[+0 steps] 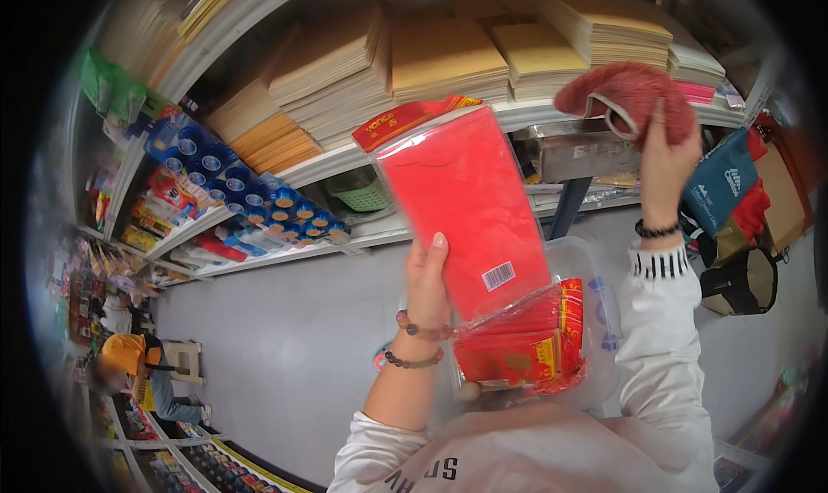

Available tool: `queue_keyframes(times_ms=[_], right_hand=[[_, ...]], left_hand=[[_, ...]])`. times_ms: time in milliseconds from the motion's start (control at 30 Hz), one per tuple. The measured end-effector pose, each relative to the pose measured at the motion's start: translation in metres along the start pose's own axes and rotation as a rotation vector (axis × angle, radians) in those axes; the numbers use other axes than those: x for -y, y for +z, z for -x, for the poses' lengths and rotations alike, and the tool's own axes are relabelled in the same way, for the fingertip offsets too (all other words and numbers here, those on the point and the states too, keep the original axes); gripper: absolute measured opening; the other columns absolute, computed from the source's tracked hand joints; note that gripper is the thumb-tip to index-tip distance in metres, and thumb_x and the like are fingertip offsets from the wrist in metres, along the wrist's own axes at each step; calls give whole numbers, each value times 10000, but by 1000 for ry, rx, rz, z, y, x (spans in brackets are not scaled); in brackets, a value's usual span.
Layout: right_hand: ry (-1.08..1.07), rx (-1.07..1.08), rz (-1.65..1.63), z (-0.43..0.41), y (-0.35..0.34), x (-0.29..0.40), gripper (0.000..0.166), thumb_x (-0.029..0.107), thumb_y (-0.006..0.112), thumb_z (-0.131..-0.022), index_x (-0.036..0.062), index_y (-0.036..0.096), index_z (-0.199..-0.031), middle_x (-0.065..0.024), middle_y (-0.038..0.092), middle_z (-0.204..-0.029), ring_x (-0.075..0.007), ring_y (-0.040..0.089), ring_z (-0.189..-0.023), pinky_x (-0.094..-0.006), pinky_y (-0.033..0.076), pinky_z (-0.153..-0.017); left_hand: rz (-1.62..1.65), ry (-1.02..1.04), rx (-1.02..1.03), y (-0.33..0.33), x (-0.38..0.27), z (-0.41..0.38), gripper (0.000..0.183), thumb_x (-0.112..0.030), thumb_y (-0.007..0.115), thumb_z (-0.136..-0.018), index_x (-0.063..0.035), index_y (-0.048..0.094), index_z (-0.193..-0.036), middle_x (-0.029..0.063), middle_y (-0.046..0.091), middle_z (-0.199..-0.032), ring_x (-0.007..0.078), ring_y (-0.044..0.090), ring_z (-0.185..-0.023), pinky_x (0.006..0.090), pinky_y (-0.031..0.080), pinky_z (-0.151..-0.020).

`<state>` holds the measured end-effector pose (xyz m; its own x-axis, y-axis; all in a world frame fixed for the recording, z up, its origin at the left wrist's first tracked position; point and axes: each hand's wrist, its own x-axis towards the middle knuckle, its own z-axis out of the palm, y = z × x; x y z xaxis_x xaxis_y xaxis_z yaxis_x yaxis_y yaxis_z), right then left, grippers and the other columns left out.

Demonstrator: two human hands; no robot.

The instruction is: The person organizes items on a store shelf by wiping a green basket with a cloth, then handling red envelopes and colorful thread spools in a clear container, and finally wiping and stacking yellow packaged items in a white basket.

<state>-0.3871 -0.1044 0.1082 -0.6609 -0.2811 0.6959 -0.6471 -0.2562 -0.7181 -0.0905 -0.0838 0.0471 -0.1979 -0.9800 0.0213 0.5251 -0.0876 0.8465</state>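
My left hand grips a clear-wrapped pack of red envelopes, thumb on its front near the left edge. The pack has a red printed header and a barcode sticker. Raised at the right, my right hand holds a dusty-red fuzzy cleaning mitt or cloth with pale trim, in front of the shelf edge. Below the pack stands a translucent plastic bin with blue clips, holding several more red packets. My forearm and the pack hide part of the bin.
Stacks of brown paper envelopes fill the shelf ahead. Beneath are a metal box and a green basket. Blue-capped bottles line the left shelf. Bags stand at right. A person in orange bends near a stool.
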Motion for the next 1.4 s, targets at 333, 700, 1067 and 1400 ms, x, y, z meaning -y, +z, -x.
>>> queue_keyframes(times_ms=[333,700,1067,1400], right_hand=[[595,205,-1302,4,21,53,344,222,430,-1004,31,517,-1276,-86,596,-1247,-257,572,-1162,-399,486,-991],[-70,918,644,-12,62,-8,448,356,579,-856,192,526,-1270,-157,658,-1120,-359,581,-1117,-661,272,-976],[241,794,-368,50,31,62,633,395,603,-919,0,430,-1382,-210,538,-1314,-280,509,-1232,-376,371,-1041],[403,1152,-758,144,-3,68,1015,556,675,-819,7,167,-1505,-176,218,-1535,-273,224,-1432,-423,245,-1134]], left_hand=[[-61,20,63,11,5,6,350,-188,508,-988,-25,484,-1296,87,562,-1280,192,540,-1165,348,436,-989],[7,47,21,5,5,0,368,-192,510,-984,-11,478,-1303,98,554,-1292,200,535,-1172,353,437,-988],[4,52,56,1,1,3,414,-228,505,-981,-38,444,-1343,90,533,-1320,201,520,-1195,355,424,-1003],[-592,459,430,13,5,22,626,-457,340,-1003,-5,365,-1435,206,338,-1491,350,361,-1350,441,295,-1100]])
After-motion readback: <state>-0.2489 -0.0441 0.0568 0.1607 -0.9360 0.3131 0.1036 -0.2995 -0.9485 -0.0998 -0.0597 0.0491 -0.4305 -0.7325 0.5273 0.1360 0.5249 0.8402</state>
